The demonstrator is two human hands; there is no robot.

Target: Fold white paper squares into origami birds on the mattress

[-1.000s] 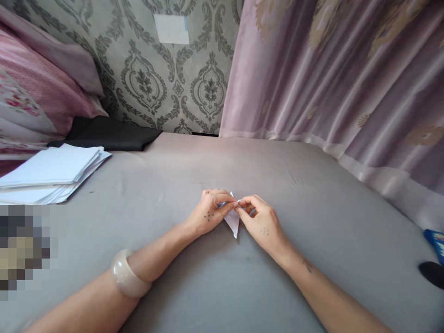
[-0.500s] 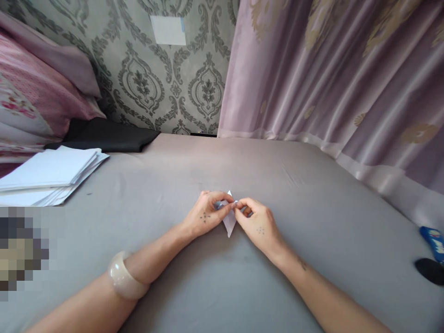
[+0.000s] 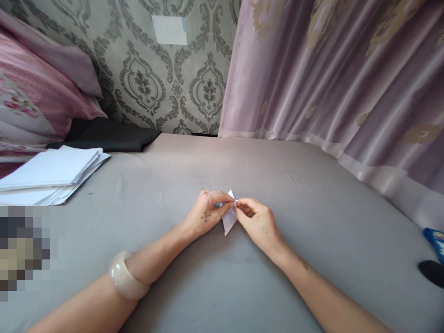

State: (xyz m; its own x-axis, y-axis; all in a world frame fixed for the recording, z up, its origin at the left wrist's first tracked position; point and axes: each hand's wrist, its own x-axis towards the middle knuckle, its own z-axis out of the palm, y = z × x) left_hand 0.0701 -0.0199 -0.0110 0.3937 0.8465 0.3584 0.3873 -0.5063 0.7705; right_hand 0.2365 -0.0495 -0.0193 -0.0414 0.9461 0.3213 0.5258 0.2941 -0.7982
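A small folded piece of white paper (image 3: 229,221) is held between both hands near the middle of the head view. It has a pointed, diamond-like outline, one tip up and one tip down toward me. My left hand (image 3: 210,212) pinches it from the left with thumb and forefinger. From the right, the thumb and forefinger of my right hand (image 3: 257,217) close on its upper right edge, where a small bit of paper shows. The fingertips of both hands nearly meet, and they hide the paper's centre. A pale wide bangle (image 3: 126,276) circles my left forearm.
A stack of white paper sheets (image 3: 52,171) lies at the left, in front of a folded black cloth (image 3: 111,135). Grey fabric (image 3: 208,277) covers the surface. A blue item (image 3: 434,243) and a black object (image 3: 432,273) sit at the right edge. Curtains (image 3: 312,69) hang behind.
The folded paper has tilted slightly, its lower tip shifting left and its upper tip a little right. Both hands keep their pinch in nearly the same place.
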